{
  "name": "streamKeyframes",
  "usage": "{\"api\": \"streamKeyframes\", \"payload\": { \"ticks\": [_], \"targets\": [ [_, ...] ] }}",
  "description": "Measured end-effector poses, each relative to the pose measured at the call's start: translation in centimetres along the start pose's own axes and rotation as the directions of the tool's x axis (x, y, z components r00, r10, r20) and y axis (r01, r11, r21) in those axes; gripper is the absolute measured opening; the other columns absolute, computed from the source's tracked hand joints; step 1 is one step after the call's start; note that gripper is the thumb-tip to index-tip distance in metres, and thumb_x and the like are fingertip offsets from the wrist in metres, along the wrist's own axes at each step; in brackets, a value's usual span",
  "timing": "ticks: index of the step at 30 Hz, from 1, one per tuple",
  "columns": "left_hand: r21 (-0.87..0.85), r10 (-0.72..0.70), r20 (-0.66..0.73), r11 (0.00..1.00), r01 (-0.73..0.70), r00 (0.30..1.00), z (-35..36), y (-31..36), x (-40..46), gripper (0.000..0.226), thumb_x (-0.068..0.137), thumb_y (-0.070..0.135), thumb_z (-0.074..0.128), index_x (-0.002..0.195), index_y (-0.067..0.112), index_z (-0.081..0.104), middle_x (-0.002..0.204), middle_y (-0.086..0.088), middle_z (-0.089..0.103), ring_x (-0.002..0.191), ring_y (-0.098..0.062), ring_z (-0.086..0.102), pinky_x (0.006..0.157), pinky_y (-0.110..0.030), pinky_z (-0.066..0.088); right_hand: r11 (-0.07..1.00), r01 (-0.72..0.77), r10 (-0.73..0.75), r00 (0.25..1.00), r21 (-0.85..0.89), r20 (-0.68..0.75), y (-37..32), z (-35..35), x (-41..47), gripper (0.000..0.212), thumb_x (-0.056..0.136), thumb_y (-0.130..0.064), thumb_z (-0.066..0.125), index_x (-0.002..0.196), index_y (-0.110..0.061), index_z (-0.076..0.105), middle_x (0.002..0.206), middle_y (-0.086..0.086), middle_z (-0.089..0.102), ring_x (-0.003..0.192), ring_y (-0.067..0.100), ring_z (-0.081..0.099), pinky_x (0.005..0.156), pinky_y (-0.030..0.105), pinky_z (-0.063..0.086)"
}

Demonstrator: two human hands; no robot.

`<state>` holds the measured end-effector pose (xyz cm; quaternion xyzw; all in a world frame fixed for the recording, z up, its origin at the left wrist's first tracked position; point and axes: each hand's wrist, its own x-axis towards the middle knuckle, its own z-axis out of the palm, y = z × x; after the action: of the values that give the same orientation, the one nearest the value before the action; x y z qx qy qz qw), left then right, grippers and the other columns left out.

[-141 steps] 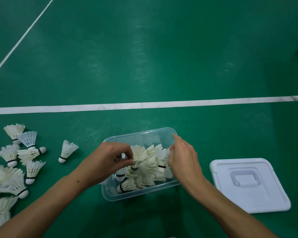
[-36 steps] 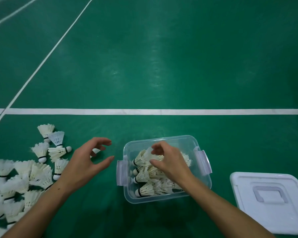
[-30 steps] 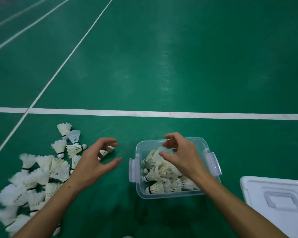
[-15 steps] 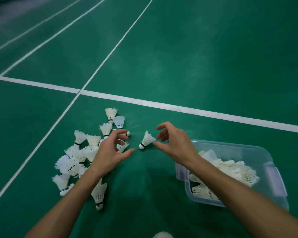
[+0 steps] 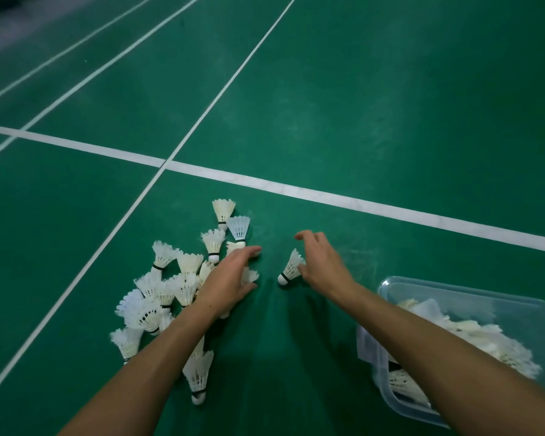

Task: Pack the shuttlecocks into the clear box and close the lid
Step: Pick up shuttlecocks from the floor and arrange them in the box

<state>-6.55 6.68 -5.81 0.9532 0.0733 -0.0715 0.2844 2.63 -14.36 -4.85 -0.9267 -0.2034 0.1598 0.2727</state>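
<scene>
A pile of several white shuttlecocks [image 5: 170, 294] lies on the green floor at the left. My left hand [image 5: 230, 278] spreads over the pile's right edge, fingers apart, with a shuttlecock [image 5: 250, 275] under it. A lone shuttlecock [image 5: 291, 267] lies between my hands; my right hand [image 5: 323, 262] hovers open against its feathers, not closed on it. The clear box [image 5: 453, 294] sits at the lower right, holding several shuttlecocks; my right forearm crosses its near corner. The lid is out of view.
White court lines [image 5: 296, 185] cross the green floor beyond the pile, one running diagonally at the left. One shuttlecock [image 5: 199, 376] lies apart near my left forearm.
Both hands left the box and swung left to the pile. The view turned left, so the lid dropped out of frame. My right hand came down beside the lone shuttlecock.
</scene>
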Motion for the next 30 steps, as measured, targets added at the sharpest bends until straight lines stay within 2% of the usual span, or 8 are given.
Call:
{"api": "streamKeyframes", "payload": {
  "ticks": [3,6,10,13,17,21,25,30],
  "targets": [
    [-0.088,-0.122,-0.031,0.989,0.119,0.992,1.1,-0.1,0.3,0.083,0.089,0.011,0.079,0.156,0.033,0.035,0.133,0.004,0.06,0.098,-0.014,0.067,0.09,-0.039,0.061,0.999,-0.043,0.042,0.999,0.01,0.034,0.7,1.0,0.5,0.061,0.092,0.003,0.064,0.146,-0.016,0.041,0.133,0.015,0.056,0.116,0.036,0.06,0.099,0.05,0.053],
    [-0.27,-0.27,-0.16,0.937,0.221,0.949,1.2,-0.3,0.0,0.094,0.089,0.005,0.08,0.161,0.029,0.025,0.109,0.002,0.059,0.074,-0.013,0.063,0.067,-0.024,0.054,0.997,-0.077,0.075,0.995,0.029,0.062,1.2,1.5,0.7,0.06,0.091,0.004,0.06,0.145,-0.014,0.04,0.121,0.019,0.064,0.105,0.037,0.063,0.091,0.052,0.055],
    [-0.365,-0.452,-0.23,0.861,0.354,0.862,0.6,-1.2,0.9,0.1,0.082,0.015,0.09,0.161,0.009,0.028,0.098,-0.004,0.065,0.084,-0.016,0.064,0.071,-0.023,0.049,0.994,-0.093,0.089,0.993,0.053,0.073,1.6,1.4,0.7,0.06,0.092,0.003,0.06,0.145,-0.015,0.04,0.109,0.017,0.068,0.092,0.035,0.065,0.084,0.05,0.058],
    [-0.383,-0.536,-0.223,0.816,0.433,0.814,0.4,-1.4,2.6,0.071,0.082,0.023,0.091,0.139,-0.001,0.057,0.088,-0.004,0.072,0.087,-0.021,0.07,0.082,-0.039,0.057,0.994,-0.09,0.086,0.994,0.059,0.064,1.7,0.8,0.5,0.061,0.093,-0.003,0.064,0.146,-0.018,0.038,0.111,0.015,0.07,0.095,0.034,0.067,0.084,0.052,0.058],
    [-0.448,-0.579,-0.23,0.776,0.443,0.782,0.6,-0.7,3.6,0.034,0.085,0.022,0.088,0.108,0.001,0.076,0.088,-0.004,0.072,0.087,-0.025,0.072,0.079,-0.036,0.058,0.995,-0.07,0.066,0.997,0.076,0.047,1.7,-0.8,-0.6,0.063,0.093,-0.009,0.067,0.147,-0.023,0.038,0.113,0.009,0.072,0.099,0.032,0.068,0.086,0.052,0.058],
    [-0.455,-0.516,-0.27,0.812,0.364,0.813,0.1,1.5,2.5,0.026,0.086,0.023,0.087,0.103,0.005,0.079,0.088,-0.004,0.074,0.087,-0.027,0.073,0.079,-0.037,0.06,0.985,-0.005,0.01,1.0,0.175,-0.027,1.5,-3.4,-2.6,0.061,0.095,-0.014,0.07,0.148,-0.021,0.042,0.112,0.002,0.074,0.094,0.023,0.068,0.086,0.045,0.059],
    [-0.438,-0.309,-0.322,0.887,0.149,0.895,-1.2,5.6,0.7,0.022,0.086,0.027,0.087,0.098,0.011,0.08,0.094,-0.004,0.075,0.086,-0.024,0.074,0.08,-0.042,0.063,0.94,0.043,0.008,0.989,0.339,-0.147,1.3,-7.7,-5.9,0.055,0.092,-0.018,0.074,0.142,-0.022,0.05,0.098,-0.007,0.069,0.086,0.015,0.067,0.081,0.037,0.058],
    [-0.42,-0.06,-0.307,0.904,-0.078,0.95,-1.9,13.9,-2.0,0.018,0.086,0.031,0.085,0.097,0.018,0.078,0.077,-0.007,0.074,0.056,-0.02,0.06,0.048,-0.023,0.048,0.894,0.076,0.06,0.957,0.442,-0.286,3.1,-13.6,-12.1,0.052,0.091,-0.017,0.077,0.136,-0.024,0.055,0.091,-0.007,0.066,0.077,0.011,0.067,0.072,0.027,0.057]
  ]
}}
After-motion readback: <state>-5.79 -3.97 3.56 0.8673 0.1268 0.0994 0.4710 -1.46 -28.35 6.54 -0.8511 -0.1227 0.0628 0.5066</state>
